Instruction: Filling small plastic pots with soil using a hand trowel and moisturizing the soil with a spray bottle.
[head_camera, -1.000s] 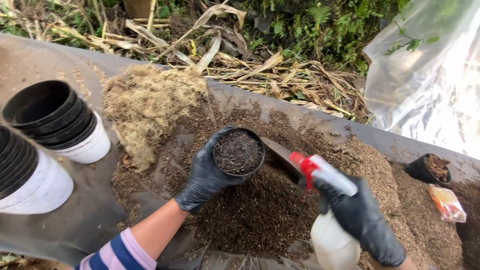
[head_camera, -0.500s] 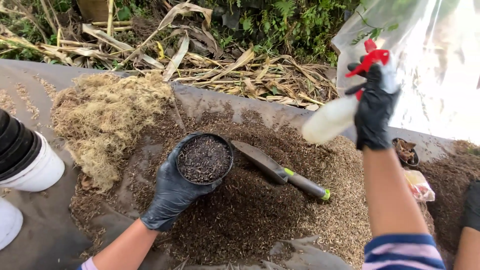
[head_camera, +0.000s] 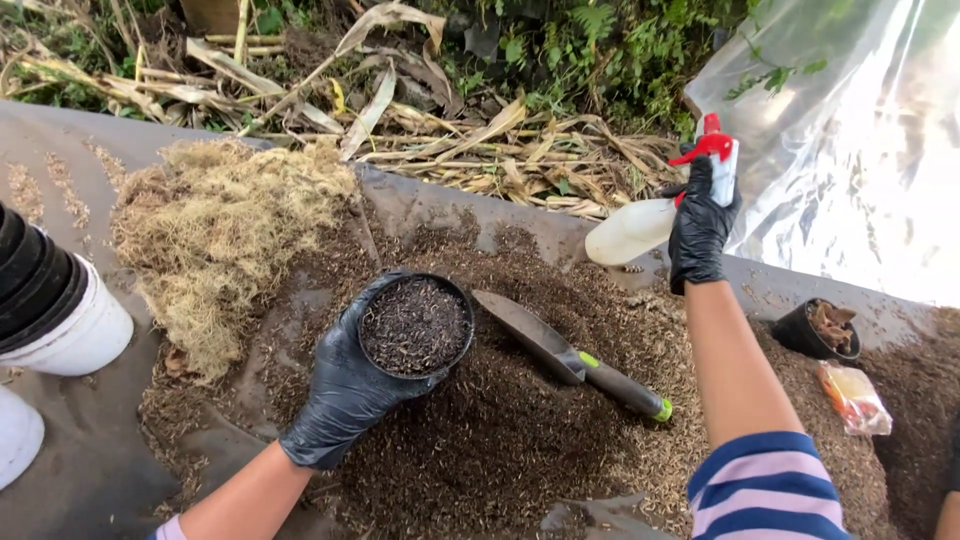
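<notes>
Left hand (head_camera: 345, 395) wraps its grip around a small black pot (head_camera: 416, 327) of dark mix — trowel (head_camera: 570, 355) lying just beside. Right hand (head_camera: 700, 225) grips a raised spray bottle (head_camera: 640, 228), well apart.

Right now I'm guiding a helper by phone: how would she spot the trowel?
Find the dark heap of potting mix on the grey sheet. The trowel lies on it, right of the small black pot held in the left hand. It alone has a grey metal blade and green-tipped dark handle.
</notes>
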